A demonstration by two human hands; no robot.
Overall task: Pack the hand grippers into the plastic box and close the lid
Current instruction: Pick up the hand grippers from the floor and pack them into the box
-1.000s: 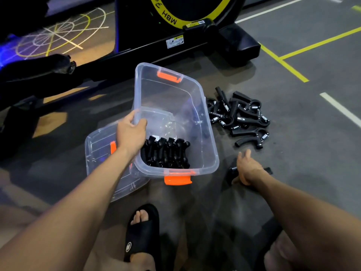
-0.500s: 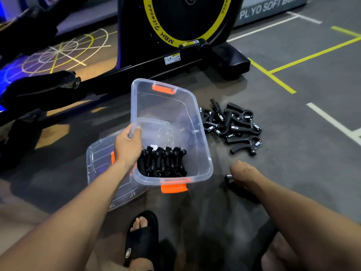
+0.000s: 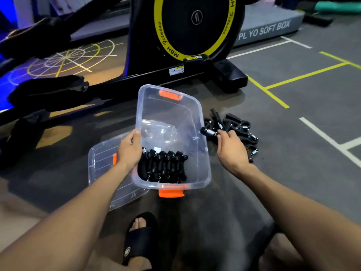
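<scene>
A clear plastic box (image 3: 203,149) with orange latches stands open on the floor. A row of black hand grippers (image 3: 166,166) lies at its near end. My left hand (image 3: 129,149) grips the box's left rim, thumb over the edge. The clear lid (image 3: 101,169) lies flat on the floor, partly under the box on its left. Right of the box is a loose pile of hand grippers (image 3: 237,128). My right hand (image 3: 231,149) is over the pile's near left side, fingers curled round a hand gripper (image 3: 210,132) whose spring shows past my fingertips.
A black exercise machine with a yellow-ringed flywheel (image 3: 195,26) stands just behind the box, its base bar (image 3: 175,79) across the floor. A grey soft box (image 3: 269,30) sits at the back right. My foot in a black slide sandal (image 3: 139,241) is in front of the box.
My right hand closed on a hand gripper lying apart near me, lifted it and moved forward to the pile beside the box. My left hand stayed on the rim. The view tilted upward.
</scene>
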